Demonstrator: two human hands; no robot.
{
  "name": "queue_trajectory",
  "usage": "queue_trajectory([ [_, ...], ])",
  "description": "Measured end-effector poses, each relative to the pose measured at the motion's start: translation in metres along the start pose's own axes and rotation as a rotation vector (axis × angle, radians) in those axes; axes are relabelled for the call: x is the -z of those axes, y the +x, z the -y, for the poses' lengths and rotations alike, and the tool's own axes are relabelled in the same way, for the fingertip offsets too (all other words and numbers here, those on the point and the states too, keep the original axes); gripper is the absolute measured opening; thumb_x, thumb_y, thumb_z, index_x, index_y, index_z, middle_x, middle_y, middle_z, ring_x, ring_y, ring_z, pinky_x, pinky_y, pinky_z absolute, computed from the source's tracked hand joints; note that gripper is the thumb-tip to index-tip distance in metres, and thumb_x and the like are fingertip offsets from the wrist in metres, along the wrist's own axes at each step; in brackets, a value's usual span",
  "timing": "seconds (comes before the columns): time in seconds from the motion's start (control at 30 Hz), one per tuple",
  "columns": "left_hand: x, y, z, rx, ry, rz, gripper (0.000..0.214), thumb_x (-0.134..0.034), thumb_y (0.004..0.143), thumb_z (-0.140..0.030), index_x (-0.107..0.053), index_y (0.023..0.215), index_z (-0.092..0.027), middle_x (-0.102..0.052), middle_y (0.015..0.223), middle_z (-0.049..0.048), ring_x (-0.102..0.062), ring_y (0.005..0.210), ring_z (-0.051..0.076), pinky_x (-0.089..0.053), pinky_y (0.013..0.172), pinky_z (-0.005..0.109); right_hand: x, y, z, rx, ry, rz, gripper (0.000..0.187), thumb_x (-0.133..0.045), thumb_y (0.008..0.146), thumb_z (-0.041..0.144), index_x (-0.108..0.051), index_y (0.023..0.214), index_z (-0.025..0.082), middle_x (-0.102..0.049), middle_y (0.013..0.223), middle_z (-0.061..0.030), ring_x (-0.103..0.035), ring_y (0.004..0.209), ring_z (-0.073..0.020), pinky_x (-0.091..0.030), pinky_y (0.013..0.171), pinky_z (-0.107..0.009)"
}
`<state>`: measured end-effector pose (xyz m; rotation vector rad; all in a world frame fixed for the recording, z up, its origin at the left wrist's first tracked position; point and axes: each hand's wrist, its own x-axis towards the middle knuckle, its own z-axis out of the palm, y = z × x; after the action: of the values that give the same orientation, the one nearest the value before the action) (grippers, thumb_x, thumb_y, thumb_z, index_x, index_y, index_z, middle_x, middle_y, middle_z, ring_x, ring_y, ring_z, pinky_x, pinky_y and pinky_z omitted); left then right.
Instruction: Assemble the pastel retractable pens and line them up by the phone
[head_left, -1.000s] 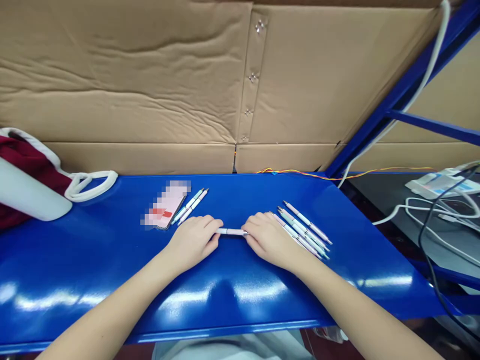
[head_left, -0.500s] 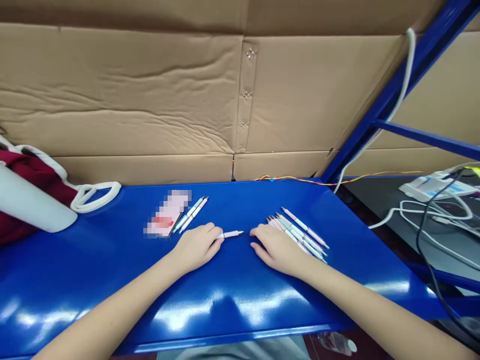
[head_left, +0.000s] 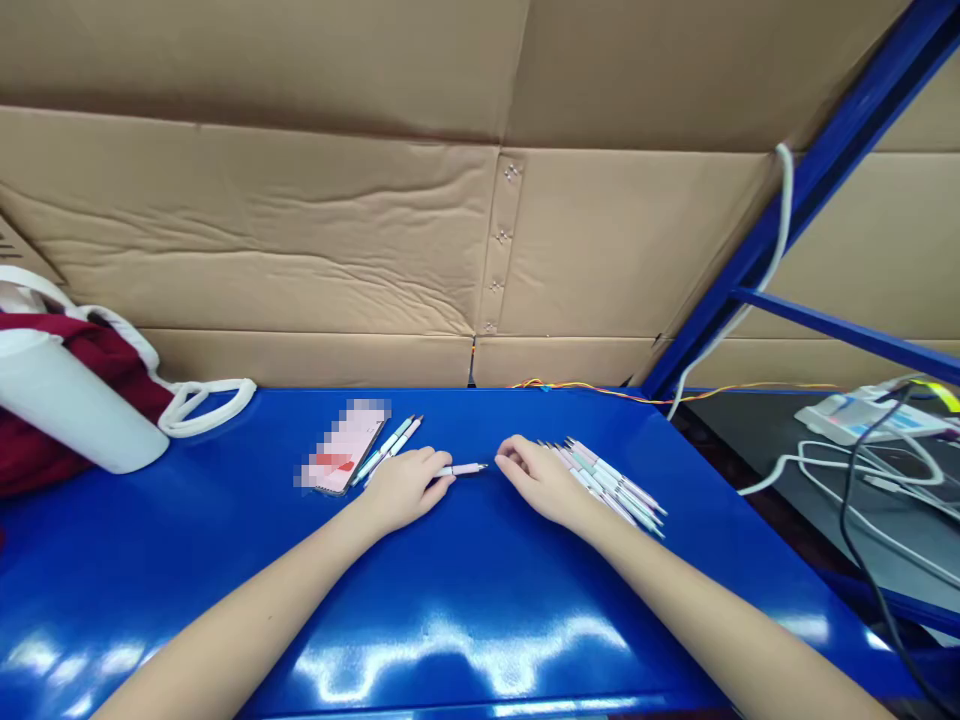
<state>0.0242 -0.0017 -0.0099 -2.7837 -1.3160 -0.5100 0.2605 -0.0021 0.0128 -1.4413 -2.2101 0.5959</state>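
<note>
A pale pink-and-white pen (head_left: pixel 466 469) with a dark tip points right from between the thumb and fingers of my left hand (head_left: pixel 411 488), which is closed on it just above the blue table. Across a small gap from that tip is my right hand (head_left: pixel 538 480). Its fingers are loosely curled with the thumb slightly apart, and nothing shows in them. Beside and partly behind the right hand lies a row of several pastel pens (head_left: pixel 616 482), tips facing away. Two more pens (head_left: pixel 394 440) rest behind my left hand, alongside a pink phone-like flat item (head_left: pixel 351 445), partly blurred out.
A dark red bag (head_left: pixel 112 365) with white straps and a white cylinder (head_left: pixel 90 400) stand on the left of the blue table (head_left: pixel 450 590). Cardboard (head_left: pixel 337 230) lines the back. At right are a blue frame post (head_left: pixel 720 290), cables (head_left: pixel 862 470) and a white device (head_left: pixel 862 412).
My right hand's fingers have curled in and the thumb has come closer to them. The row of pens lies closer together. My left hand keeps its pen; the whole view has tilted up slightly.
</note>
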Motion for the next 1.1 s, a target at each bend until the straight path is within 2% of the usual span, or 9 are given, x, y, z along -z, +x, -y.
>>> queue_trajectory([
  [0.1,0.001,-0.004,-0.001,0.002,0.003,-0.015,0.024,-0.038,0.094,-0.033,-0.058,0.098,-0.021,-0.062,0.086,0.0022,-0.059,0.077,0.016,-0.043,0.065,0.025,-0.015,0.01,0.011,-0.132,0.342,0.203,0.035,-0.029,0.095,0.041,-0.048,0.075,0.019,-0.055,0.063,0.0019,-0.051,0.049,-0.0104,-0.039,0.05,-0.023],
  [0.2,0.003,-0.007,-0.003,-0.025,0.015,-0.033,0.026,-0.036,0.095,-0.033,-0.059,0.095,-0.021,-0.06,0.081,0.0016,-0.059,0.073,0.015,-0.042,0.062,0.024,-0.023,0.014,0.011,-0.156,0.428,0.303,0.038,-0.029,0.095,0.041,-0.047,0.07,0.019,-0.054,0.06,0.0028,-0.046,0.041,-0.0084,-0.037,0.045,-0.022],
  [0.43,0.005,-0.008,-0.004,-0.109,0.022,-0.035,0.028,-0.034,0.096,-0.031,-0.06,0.096,-0.022,-0.059,0.075,0.0002,-0.057,0.066,0.013,-0.038,0.057,0.024,-0.027,0.001,0.004,0.113,0.164,0.059,0.027,-0.038,0.093,0.027,-0.046,0.069,0.019,-0.053,0.067,0.0004,-0.051,0.063,-0.0134,-0.039,0.062,-0.026],
  [0.6,0.005,-0.01,0.002,-0.105,-0.009,0.003,0.027,-0.035,0.095,-0.033,-0.06,0.095,-0.023,-0.059,0.075,-0.0006,-0.057,0.066,0.013,-0.038,0.059,0.023,-0.023,-0.004,0.007,0.183,0.107,0.069,0.008,-0.052,0.088,0.026,-0.049,0.086,0.019,-0.057,0.083,-0.0022,-0.052,0.072,-0.0146,-0.04,0.064,-0.026],
  [0.7,0.006,-0.01,0.005,-0.068,-0.009,0.022,0.026,-0.036,0.094,-0.033,-0.06,0.094,-0.023,-0.06,0.076,-0.0002,-0.057,0.069,0.013,-0.038,0.059,0.022,-0.02,-0.003,0.008,0.245,0.002,0.062,0.014,-0.051,0.09,0.031,-0.053,0.097,0.019,-0.058,0.093,-0.0052,-0.054,0.082,-0.0168,-0.042,0.073,-0.029],
  [0.8,0.006,-0.009,0.005,-0.031,-0.023,0.052,0.027,-0.036,0.094,-0.034,-0.06,0.096,-0.023,-0.06,0.076,-0.0001,-0.058,0.069,0.013,-0.038,0.058,0.022,-0.022,-0.002,0.007,0.275,-0.136,0.024,0.018,-0.041,0.095,0.025,-0.058,0.092,0.018,-0.058,0.09,-0.0058,-0.053,0.086,-0.0183,-0.041,0.078,-0.032],
  [0.9,0.005,-0.009,0.004,-0.022,-0.042,0.076,0.026,-0.036,0.094,-0.034,-0.06,0.096,-0.023,-0.06,0.077,0.0,-0.058,0.068,0.013,-0.039,0.058,0.023,-0.024,-0.002,0.006,0.294,-0.171,-0.015,0.011,-0.047,0.091,0.019,-0.057,0.09,0.018,-0.059,0.091,-0.0061,-0.051,0.086,-0.0189,-0.04,0.078,-0.032],
  [1.0,0.005,-0.009,0.003,-0.029,-0.052,0.074,0.026,-0.037,0.094,-0.033,-0.06,0.095,-0.023,-0.06,0.077,0.0,-0.058,0.068,0.013,-0.039,0.059,0.023,-0.025,-0.002,0.005,0.307,-0.173,-0.042,0.011,-0.052,0.089,0.025,-0.058,0.096,0.018,-0.059,0.098,-0.0073,-0.051,0.092,-0.0204,-0.039,0.082,-0.035],
  [1.1,0.005,-0.009,0.003,-0.027,-0.051,0.053,0.026,-0.037,0.094,-0.033,-0.06,0.096,-0.022,-0.06,0.078,0.0003,-0.058,0.07,0.013,-0.04,0.061,0.023,-0.024,-0.002,0.005,0.322,-0.196,-0.041,0.018,-0.045,0.093,0.027,-0.061,0.093,0.019,-0.06,0.098,-0.0078,-0.052,0.095,-0.0205,-0.037,0.085,-0.036],
])
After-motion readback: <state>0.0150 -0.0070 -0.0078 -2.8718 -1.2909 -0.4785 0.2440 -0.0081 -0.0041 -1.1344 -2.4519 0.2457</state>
